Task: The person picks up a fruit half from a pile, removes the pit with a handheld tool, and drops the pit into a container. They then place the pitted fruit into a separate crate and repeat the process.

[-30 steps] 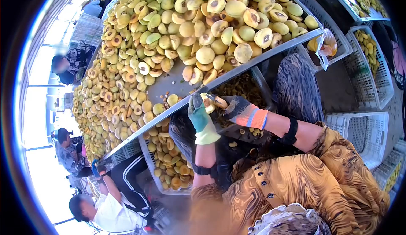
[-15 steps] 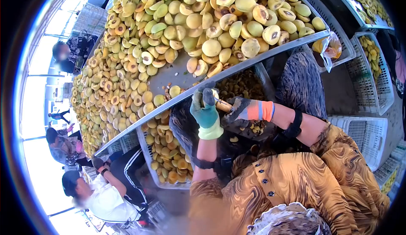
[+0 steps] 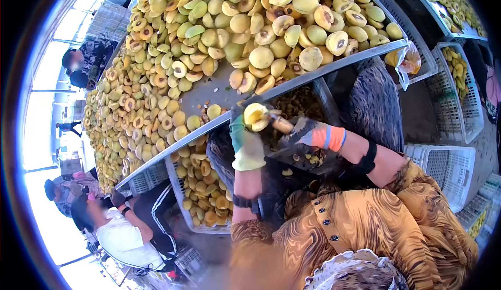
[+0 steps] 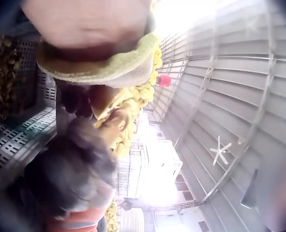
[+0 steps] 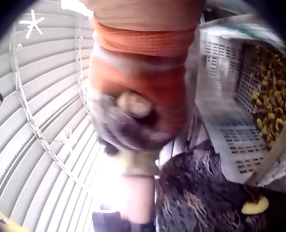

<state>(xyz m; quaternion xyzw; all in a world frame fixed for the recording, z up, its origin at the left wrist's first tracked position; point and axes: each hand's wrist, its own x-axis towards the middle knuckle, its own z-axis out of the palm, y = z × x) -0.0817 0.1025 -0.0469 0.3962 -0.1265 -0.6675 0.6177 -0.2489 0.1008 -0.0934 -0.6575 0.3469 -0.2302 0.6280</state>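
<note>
In the head view my left hand (image 3: 246,141), in a green and cream glove, holds a yellow peach half (image 3: 255,116) with its hollowed cut side up. My right hand (image 3: 302,132), in a dark glove with an orange and grey cuff, grips a wooden-handled tool (image 3: 282,124). The tool's blurred metal tip points at the peach half, right by its edge. The handle's round butt end (image 5: 136,104) pokes out of the right fist in the right wrist view. Both hands are over the lap, just off the sorting table's metal rim (image 3: 323,69).
Halved peaches (image 3: 219,24) are heaped on the table. Beneath its edge stands a crate of dark scraps (image 3: 297,104), with a crate of peach halves (image 3: 209,198) to the left. White crates (image 3: 449,170) stand at right. A person in white (image 3: 125,238) sits at left.
The left hand has turned so the peach half's cut side faces up, in plain view. The tool has drawn back slightly to the right from the fruit.
</note>
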